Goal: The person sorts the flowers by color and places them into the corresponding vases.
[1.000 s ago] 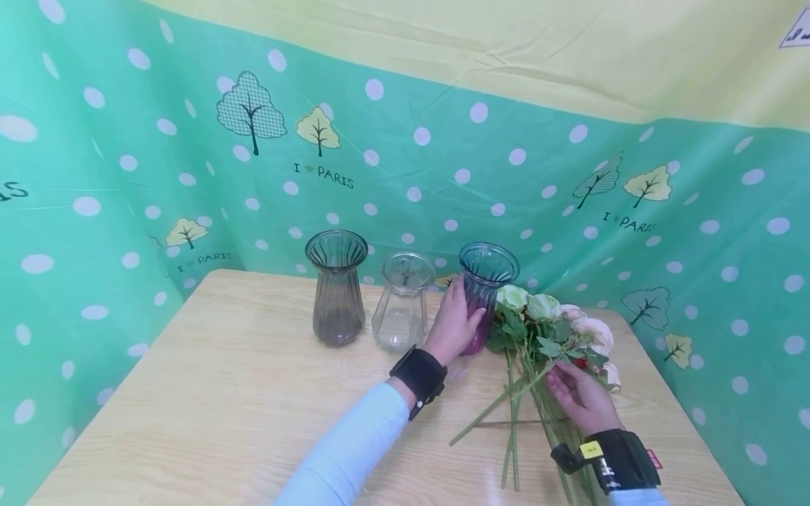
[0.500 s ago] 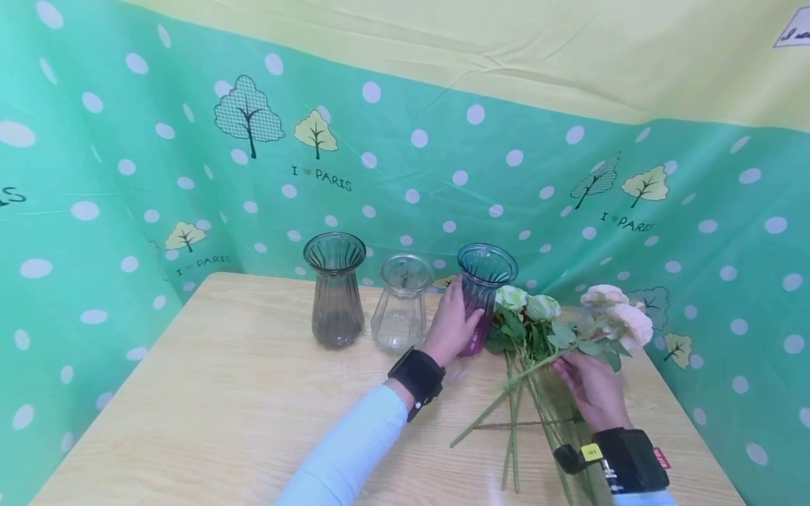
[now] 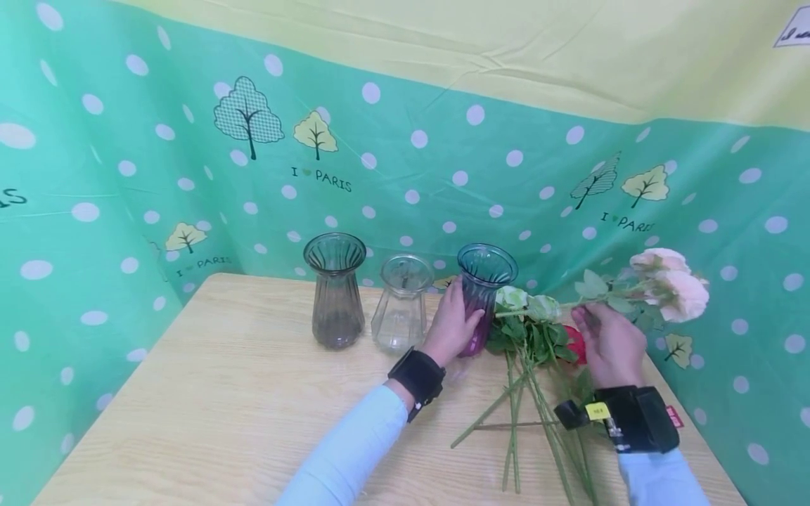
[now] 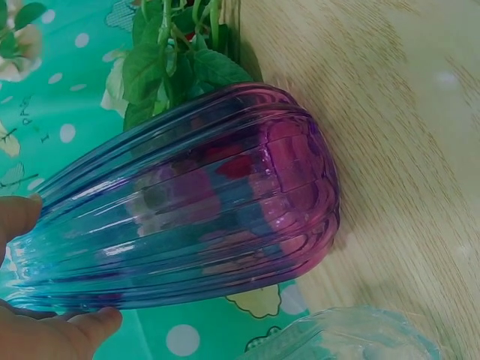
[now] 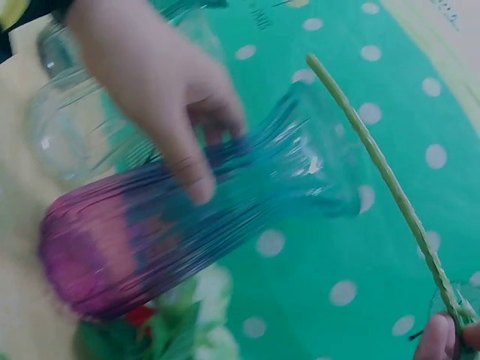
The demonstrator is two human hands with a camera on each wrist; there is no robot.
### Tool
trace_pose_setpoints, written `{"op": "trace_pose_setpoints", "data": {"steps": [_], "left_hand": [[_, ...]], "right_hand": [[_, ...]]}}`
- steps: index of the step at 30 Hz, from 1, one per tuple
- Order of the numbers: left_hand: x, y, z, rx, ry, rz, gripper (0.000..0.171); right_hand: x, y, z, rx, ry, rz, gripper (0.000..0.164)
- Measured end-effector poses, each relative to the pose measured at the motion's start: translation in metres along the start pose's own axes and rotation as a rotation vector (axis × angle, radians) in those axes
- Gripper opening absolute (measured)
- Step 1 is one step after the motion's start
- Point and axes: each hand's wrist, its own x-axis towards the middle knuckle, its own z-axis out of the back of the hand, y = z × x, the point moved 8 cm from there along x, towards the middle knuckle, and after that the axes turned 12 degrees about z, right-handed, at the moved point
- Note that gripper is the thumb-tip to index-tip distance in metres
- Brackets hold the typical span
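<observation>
Left grip clamped round the blue-purple vase, which stands upright on the pale wood-grained desk. Right grip pinched on the stem of the pink flowers, blooms to its right. Clear vase and grey vase stand left of the left grip; loose stems lie between the grips. Behind both hangs dotted, tree-printed green cloth, yellow-banded at top.
</observation>
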Motion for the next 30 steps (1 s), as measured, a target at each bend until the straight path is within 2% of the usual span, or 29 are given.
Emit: {"op": "trace_pose_setpoints", "data": {"steps": [3, 6, 7, 11, 14, 18, 24, 30], "left_hand": [[0.000, 0.001, 0.000, -0.003, 0.006, 0.005, 0.073], [0.000, 0.001, -0.001, 0.000, 0.007, 0.002, 0.073], [0.000, 0.001, -0.001, 0.002, 0.006, 0.000, 0.073], [0.000, 0.000, 0.000, 0.008, -0.002, -0.013, 0.072], [0.000, 0.000, -0.001, 0.007, -0.001, -0.020, 0.072], [0.000, 0.000, -0.001, 0.013, 0.001, -0.025, 0.071], [-0.001, -0.002, 0.002, 0.026, -0.035, -0.067, 0.069], [-0.001, -0.001, 0.002, 0.034, -0.023, -0.049, 0.070]], "right_hand": [[0.003, 0.008, -0.006, 0.064, -0.081, 0.020, 0.009], [0.008, 0.014, -0.010, 0.043, -0.150, 0.060, 0.013], [0.010, 0.014, -0.010, 0.089, -0.192, 0.067, 0.014], [0.018, 0.016, -0.010, 0.013, -0.313, 0.137, 0.009], [0.022, 0.014, -0.011, -0.048, -0.365, 0.168, 0.007], [0.023, 0.011, -0.017, -0.146, -0.363, 0.194, 0.009], [0.024, 0.005, -0.035, -0.259, -0.307, 0.223, 0.032], [0.025, -0.003, -0.049, -0.330, -0.264, 0.247, 0.034]]}}
